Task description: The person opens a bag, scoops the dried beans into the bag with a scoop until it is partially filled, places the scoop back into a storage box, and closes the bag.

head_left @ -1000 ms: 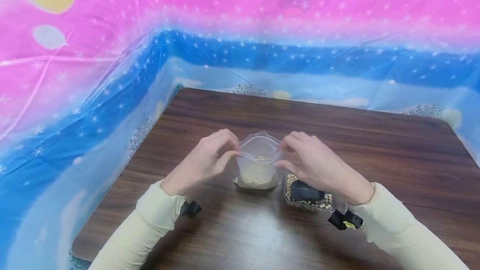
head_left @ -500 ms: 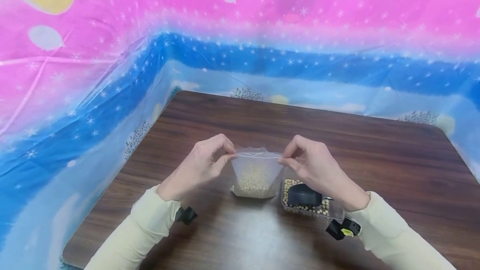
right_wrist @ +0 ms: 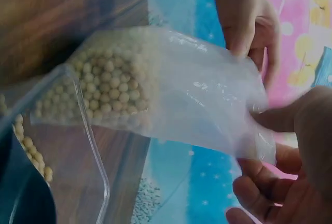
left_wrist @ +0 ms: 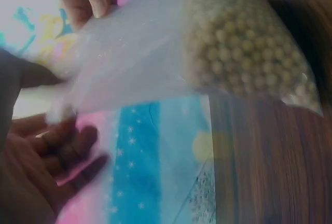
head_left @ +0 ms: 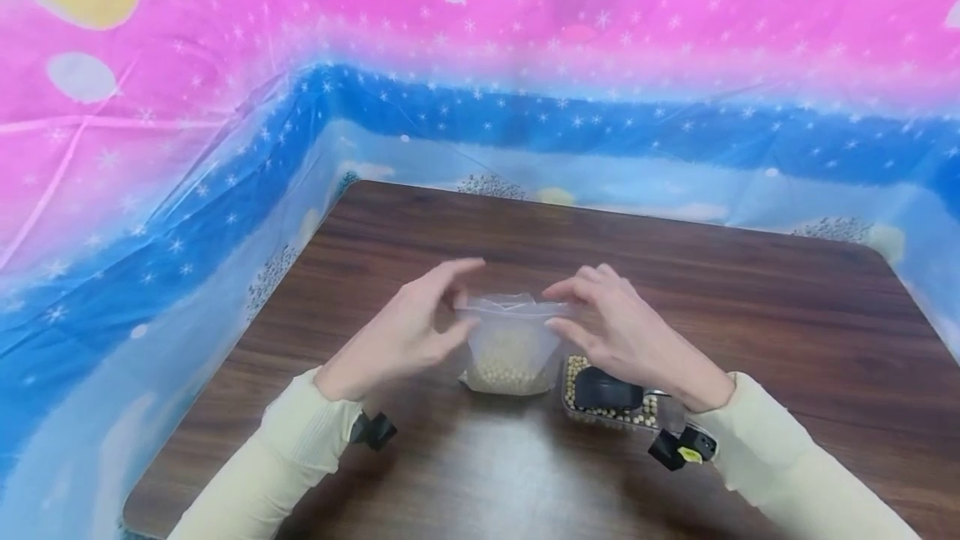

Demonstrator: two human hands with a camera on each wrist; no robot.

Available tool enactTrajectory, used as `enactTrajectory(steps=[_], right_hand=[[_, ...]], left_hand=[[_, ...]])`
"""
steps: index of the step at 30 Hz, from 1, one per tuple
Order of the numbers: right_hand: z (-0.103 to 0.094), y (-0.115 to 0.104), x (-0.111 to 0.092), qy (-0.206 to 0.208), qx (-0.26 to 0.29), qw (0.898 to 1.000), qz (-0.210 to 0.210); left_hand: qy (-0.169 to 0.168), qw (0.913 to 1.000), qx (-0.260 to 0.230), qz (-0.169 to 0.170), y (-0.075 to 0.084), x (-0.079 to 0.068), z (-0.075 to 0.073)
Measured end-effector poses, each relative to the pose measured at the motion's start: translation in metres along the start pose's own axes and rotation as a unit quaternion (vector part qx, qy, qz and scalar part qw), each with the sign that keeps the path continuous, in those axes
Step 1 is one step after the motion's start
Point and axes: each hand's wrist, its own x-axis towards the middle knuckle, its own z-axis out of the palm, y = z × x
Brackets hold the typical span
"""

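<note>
A clear zip-top bag (head_left: 513, 348), part filled with pale round beans like soybeans (left_wrist: 249, 53), stands upright on the table with its top edges nearly together. At its left top corner is my left hand (head_left: 416, 315), index finger raised and thumb apart from it beside the bag. My right hand (head_left: 615, 315) is at the other top corner, with a gap between thumb and index finger. The right wrist view shows the right thumb (right_wrist: 280, 117) over the bag's edge and fingers behind it; motion blur hides the exact contact.
Right of the bag, partly under my right hand, sits a clear plastic box (head_left: 611, 419) of the same beans. A black scoop-like object (head_left: 607, 390) lies on them. The brown wood-grain table (head_left: 420, 223) is backed by a pink and blue patterned cloth (head_left: 450, 98).
The bag's mouth, wide open a second ago, has been drawn flat. Both hands pinched its top corners half a second ago; now thumbs and index fingers have spread apart.
</note>
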Motion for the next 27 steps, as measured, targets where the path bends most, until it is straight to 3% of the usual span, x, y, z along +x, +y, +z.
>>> enactTrajectory(steps=[4,9,13,18,23,27], right_hand=[[0.006,0.0,0.01,-0.004,-0.021,1.0,-0.02],[0.021,-0.004,0.016,0.036,-0.026,0.998,-0.036],[0.029,-0.008,0.017,0.074,-0.057,0.994,-0.056],[0.03,-0.016,0.019,0.062,-0.127,0.987,-0.073],[0.034,-0.027,0.027,0.048,-0.158,0.981,-0.105],[0.036,-0.027,0.028,0.074,-0.164,0.978,-0.107]], left_hand=[[-0.031,0.9994,0.011,-0.014,0.0,0.01,0.006],[0.015,0.9993,-0.033,-0.009,-0.002,0.013,0.015],[0.044,0.9983,-0.037,-0.015,0.002,0.013,0.018],[0.015,0.9991,-0.036,-0.019,0.005,0.012,0.014],[-0.024,0.9994,-0.022,-0.01,0.007,0.013,0.009],[-0.016,0.9998,-0.007,-0.003,0.01,0.015,0.011]])
